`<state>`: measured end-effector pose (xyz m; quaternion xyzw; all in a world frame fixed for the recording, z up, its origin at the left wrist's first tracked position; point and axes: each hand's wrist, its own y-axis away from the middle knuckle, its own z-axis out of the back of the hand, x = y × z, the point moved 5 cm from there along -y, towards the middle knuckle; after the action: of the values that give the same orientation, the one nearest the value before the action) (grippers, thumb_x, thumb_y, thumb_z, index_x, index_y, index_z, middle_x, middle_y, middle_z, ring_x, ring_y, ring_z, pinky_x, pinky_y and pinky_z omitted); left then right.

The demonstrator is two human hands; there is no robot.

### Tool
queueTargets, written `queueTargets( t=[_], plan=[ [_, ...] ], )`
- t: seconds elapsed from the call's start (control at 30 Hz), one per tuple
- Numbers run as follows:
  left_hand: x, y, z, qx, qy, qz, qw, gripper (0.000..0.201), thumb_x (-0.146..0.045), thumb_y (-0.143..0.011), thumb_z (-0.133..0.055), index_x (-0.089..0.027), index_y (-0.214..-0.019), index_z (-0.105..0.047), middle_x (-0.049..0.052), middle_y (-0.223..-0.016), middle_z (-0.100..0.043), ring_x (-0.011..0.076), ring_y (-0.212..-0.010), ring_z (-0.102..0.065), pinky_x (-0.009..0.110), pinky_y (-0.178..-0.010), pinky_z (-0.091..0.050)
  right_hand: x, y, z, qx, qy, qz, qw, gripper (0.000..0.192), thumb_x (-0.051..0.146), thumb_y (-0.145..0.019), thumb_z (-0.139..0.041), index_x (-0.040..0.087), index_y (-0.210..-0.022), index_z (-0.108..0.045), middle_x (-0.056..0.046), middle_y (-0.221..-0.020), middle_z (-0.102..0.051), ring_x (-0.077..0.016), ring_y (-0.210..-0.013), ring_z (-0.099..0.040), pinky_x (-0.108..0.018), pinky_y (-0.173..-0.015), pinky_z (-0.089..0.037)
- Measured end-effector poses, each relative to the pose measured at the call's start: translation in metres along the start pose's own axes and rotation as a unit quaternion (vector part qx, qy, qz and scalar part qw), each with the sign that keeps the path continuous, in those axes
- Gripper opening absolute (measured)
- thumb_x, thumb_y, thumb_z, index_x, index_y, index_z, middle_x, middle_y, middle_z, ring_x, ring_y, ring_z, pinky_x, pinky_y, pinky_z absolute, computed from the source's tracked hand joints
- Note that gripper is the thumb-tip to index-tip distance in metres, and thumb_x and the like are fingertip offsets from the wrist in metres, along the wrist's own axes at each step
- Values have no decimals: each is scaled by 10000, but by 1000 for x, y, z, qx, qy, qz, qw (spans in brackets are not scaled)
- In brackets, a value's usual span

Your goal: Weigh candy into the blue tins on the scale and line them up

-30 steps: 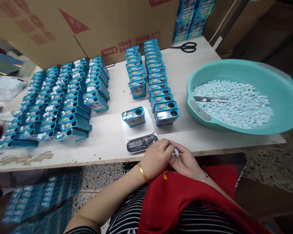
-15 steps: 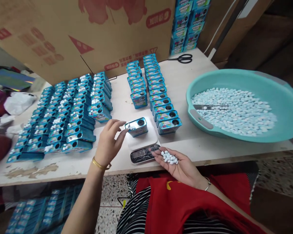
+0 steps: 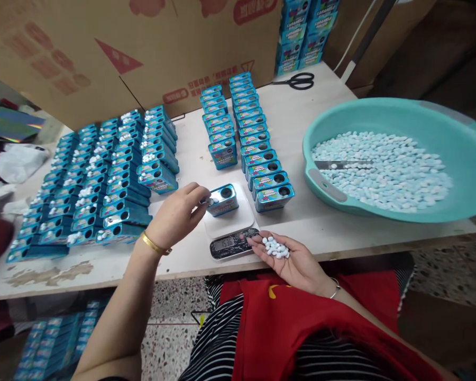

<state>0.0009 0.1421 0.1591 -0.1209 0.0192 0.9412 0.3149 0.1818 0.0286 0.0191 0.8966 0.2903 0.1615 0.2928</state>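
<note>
A small blue tin (image 3: 223, 199) stands on the white plate of a digital scale (image 3: 230, 234) near the table's front edge. My left hand (image 3: 177, 215) is at the tin's left end, its fingertips pinched at a few white candies lying on the tin's top. My right hand (image 3: 289, 260) rests palm up just right of the scale's display and cups a small heap of white candies (image 3: 275, 247).
Rows of blue tins (image 3: 99, 180) fill the left of the table; two more rows (image 3: 248, 137) stand behind the scale. A teal basin (image 3: 388, 159) of pale candies sits at right. Scissors (image 3: 297, 81) lie far back, before cardboard boxes (image 3: 143, 47).
My left hand left my right hand, reached out to the tin on the scale and closed its fingertips at the tin's top. My right hand opened palm up, showing the candies.
</note>
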Motion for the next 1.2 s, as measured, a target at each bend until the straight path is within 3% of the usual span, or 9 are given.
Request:
queueTargets(
  t=[0.37, 0.7, 0.87, 1.03, 1.2],
  plan=[
    [-5, -8, -5, -1, -28, 1, 1000, 167, -196, -896, -409, -160, -927, -569, 49, -852, -571, 138, -750, -537, 258, -664, -422, 0, -5, -4, 1, 7, -7, 1000, 185, 150, -870, -501, 66, -962, -637, -159, -1056, -692, -221, -1079, -628, -308, -922, -523],
    [-11, -33, -11, -19, 44, -48, 998, 162, -171, -894, -432, -165, -982, -567, 55, -899, -573, 139, -780, -543, 270, -702, -445, 1, -9, -5, 8, -3, -11, 1000, 208, 148, -877, -476, 58, -964, -642, -158, -1038, -694, -227, -1088, -623, -327, -966, -493],
    [-35, -21, -5, -56, 90, -74, 992, 173, -216, -908, -452, -180, -1037, -560, 55, -941, -580, 146, -853, -558, 273, -740, -458, 5, -9, -24, 26, -18, -15, 999, 264, 162, -908, -412, 47, -992, -633, -164, -1031, -692, -209, -1032, -648, -314, -932, -511],
    [-74, 0, -40, 11, 90, -116, 989, 187, -225, -916, -435, -164, -1028, -572, 62, -889, -582, 156, -797, -521, 290, -687, -449, 6, -10, -42, 64, -49, -3, 997, 253, 139, -910, -405, 72, -972, -641, -86, -868, -711, -128, -794, -676, -294, -855, -548],
    [-78, 9, -62, -11, 40, -84, 996, 210, -227, -930, -393, -141, -891, -580, 70, -831, -578, 162, -739, -479, 302, -645, -417, -2, -12, -42, 64, -53, -17, 996, 243, 130, -904, -424, 90, -996, -646, -62, -859, -705, -114, -776, -663, -276, -820, -554]
  ],
)
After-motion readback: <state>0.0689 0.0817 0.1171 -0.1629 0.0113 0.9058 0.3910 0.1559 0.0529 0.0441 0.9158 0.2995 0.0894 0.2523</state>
